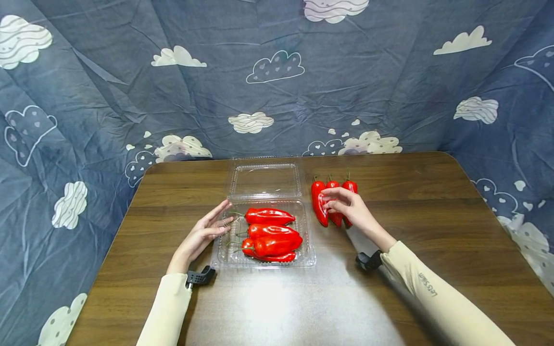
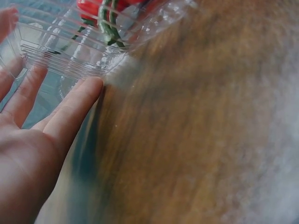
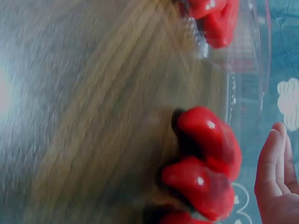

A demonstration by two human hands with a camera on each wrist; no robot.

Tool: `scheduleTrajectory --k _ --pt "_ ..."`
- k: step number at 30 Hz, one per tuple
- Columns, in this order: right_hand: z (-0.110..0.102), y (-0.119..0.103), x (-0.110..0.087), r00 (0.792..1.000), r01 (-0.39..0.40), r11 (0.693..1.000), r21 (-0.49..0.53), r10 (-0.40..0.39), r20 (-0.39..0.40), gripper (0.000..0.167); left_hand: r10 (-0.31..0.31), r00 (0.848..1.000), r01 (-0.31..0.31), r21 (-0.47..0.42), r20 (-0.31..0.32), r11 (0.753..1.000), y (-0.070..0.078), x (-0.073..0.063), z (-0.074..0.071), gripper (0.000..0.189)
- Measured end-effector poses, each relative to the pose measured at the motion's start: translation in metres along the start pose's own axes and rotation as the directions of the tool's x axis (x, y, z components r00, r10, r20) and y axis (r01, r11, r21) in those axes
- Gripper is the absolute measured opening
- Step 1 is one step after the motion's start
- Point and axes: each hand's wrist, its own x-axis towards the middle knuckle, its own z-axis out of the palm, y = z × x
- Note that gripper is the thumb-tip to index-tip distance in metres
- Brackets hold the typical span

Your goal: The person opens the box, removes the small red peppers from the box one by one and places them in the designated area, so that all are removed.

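A clear plastic clamshell box (image 1: 220,259) lies on the table with its lid (image 1: 266,180) folded back. Inside are several red peppers (image 1: 270,216) with green stems pointing left. My left hand (image 1: 201,238) rests against the box's left side, fingers extended; the left wrist view shows the fingertips (image 2: 96,84) at the clear wall. Three more red peppers lie side by side right of the box, the leftmost pepper (image 1: 319,204) closest to it. Above these, my right hand (image 1: 352,209) hovers with loosely bent fingers, apart from the peppers (image 3: 205,135) in the right wrist view.
The brown wooden table (image 1: 415,206) ends at its back edge against a blue cloth (image 1: 277,101) with a cloud pattern. Glare lights the front of the tabletop. A black band (image 1: 201,276) is on the left wrist, another black band (image 1: 368,260) on the right.
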Motion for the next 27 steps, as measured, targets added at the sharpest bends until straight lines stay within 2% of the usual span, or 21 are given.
scheduleTrajectory --k 16,27 --pt "0.028 -0.011 -0.001 0.990 -0.005 0.999 0.040 -0.001 0.139 0.033 0.011 1.000 -0.012 0.008 0.010 1.000 -0.002 -0.001 0.000 0.069" --pt "0.051 -0.016 -0.003 0.959 0.017 0.998 0.054 -0.032 0.281 0.034 0.003 1.000 -0.003 0.008 0.002 1.000 -0.002 0.000 0.000 0.069"
